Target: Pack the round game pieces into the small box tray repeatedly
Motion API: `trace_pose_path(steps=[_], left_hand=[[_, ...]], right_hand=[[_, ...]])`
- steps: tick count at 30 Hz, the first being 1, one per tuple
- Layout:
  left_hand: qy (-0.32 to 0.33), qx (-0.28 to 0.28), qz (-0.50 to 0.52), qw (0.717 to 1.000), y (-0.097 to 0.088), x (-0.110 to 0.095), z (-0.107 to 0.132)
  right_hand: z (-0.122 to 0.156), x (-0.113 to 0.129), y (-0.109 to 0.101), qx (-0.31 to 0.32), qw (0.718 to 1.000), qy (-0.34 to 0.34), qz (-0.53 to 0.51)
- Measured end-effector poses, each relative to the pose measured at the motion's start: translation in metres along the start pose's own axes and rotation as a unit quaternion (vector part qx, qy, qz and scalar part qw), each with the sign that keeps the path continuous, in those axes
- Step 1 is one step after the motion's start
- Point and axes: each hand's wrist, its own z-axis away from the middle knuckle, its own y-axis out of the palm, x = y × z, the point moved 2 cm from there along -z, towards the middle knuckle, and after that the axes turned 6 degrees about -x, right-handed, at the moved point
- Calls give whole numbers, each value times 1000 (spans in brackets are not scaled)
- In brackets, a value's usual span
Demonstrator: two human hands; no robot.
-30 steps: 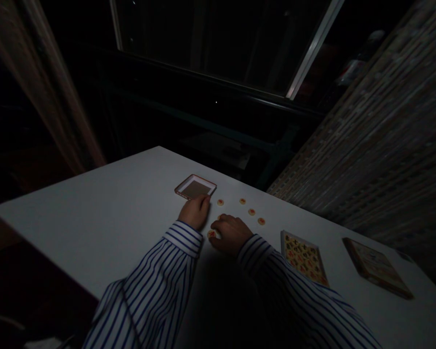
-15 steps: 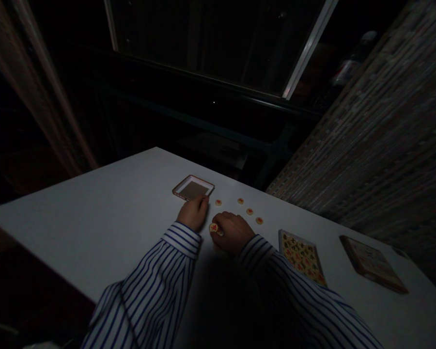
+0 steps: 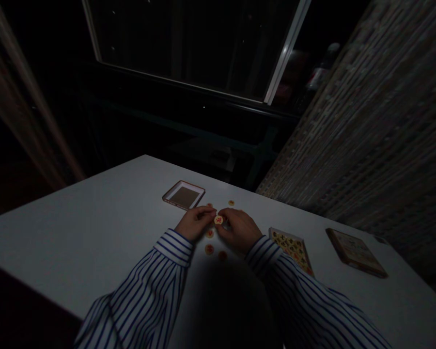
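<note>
The scene is dim. My right hand (image 3: 240,230) pinches a small round disc (image 3: 218,220) with a red mark, held just above the white table (image 3: 94,228). My left hand (image 3: 195,222) is curled with its fingertips meeting the same disc. Three more discs (image 3: 210,249) lie on the table below my hands, and others (image 3: 231,203) lie beyond them. An empty square tray (image 3: 183,195) with a reddish rim sits just past my left hand. Both arms wear striped sleeves.
A board filled with patterned pieces (image 3: 291,248) lies right of my right arm. A brown flat box (image 3: 356,252) lies farther right. A brick wall (image 3: 366,126) stands on the right; a dark window (image 3: 189,43) is behind the table.
My right hand picked a disc off the table and raised it. My left hand left the tray's edge and came to the disc. The camera view shifted right, so everything slid left.
</note>
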Motion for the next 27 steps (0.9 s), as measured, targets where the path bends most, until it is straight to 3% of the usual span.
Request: trace_pose_path(steps=[5,8,15,27], left_hand=[[-66,55,75,993,8,-1,8],[-72,63,104,990,12,-3,11],[-56,45,100,992,17,-2,14],[-69,29,111,991,31,-12,22]], right_hand=[[7,-5,-5,1,1000,3,2],[12,-5,-8,1,1000,-2,-2],[26,-7,-25,-9,1000,16,-13],[58,-34,-54,-63,996,55,-31]])
